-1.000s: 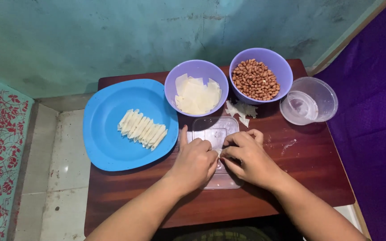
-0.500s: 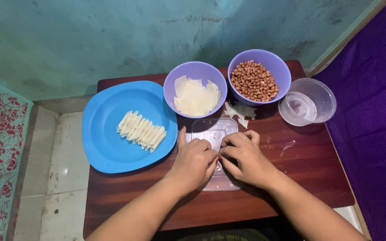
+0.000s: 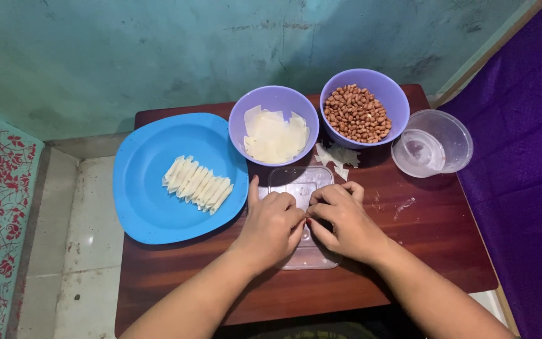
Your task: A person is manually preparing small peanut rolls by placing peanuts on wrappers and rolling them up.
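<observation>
Wooden table (image 3: 421,251): both hands' fingers (image 3: 296,216) meet, perhaps pinching, over clear tray (image 3: 299,179).

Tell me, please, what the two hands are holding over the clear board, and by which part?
It cannot be told: the left hand and right hand meet fingertip to fingertip over the clear plastic board, hiding whatever is pinched between them.

The one camera sits on my head and looks steeply down, almost straight onto the small wooden table (image 3: 434,251). It faces away from my body toward the teal wall (image 3: 221,50) beyond the table's far edge. It stands near enough that the table fills the middle of the view, with my forearms entering from the bottom edge. Left of the table it takes in floor tiles (image 3: 83,251), right of it purple cloth (image 3: 528,188). No second view overlaps it.
</observation>
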